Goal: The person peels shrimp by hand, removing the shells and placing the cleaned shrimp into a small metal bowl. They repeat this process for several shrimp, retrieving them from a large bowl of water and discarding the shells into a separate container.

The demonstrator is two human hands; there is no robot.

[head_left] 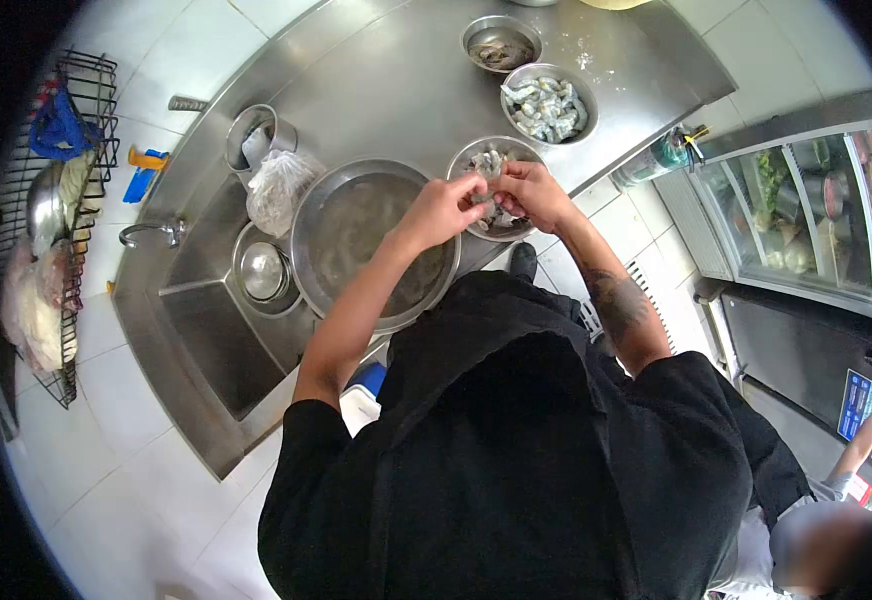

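My left hand (pixel 441 210) and my right hand (pixel 536 196) meet over a steel bowl (pixel 462 153) near the counter's front edge. The fingers of both are closed in a pinch on a small greyish piece between them, which looks like a shrimp, mostly covered by the fingertips. Grey shrimp or shell pieces (pixel 487 160) lie in the bowl below. Just beyond it, a second bowl (pixel 590 108) holds several grey-white shrimp (pixel 548 106). Farther back, a third bowl (pixel 468 36) contains liquid and dark brownish pieces.
A wide steel basin (pixel 306 190) of cloudy water sits left of the bowls. Beside it are a plastic bag (pixel 278 190), a steel pot (pixel 274 126), a sink (pixel 218 340) and a tap (pixel 151 233). At right stands a glass-front fridge (pixel 806 210); another person's arm (pixel 871 430) reaches nearby.
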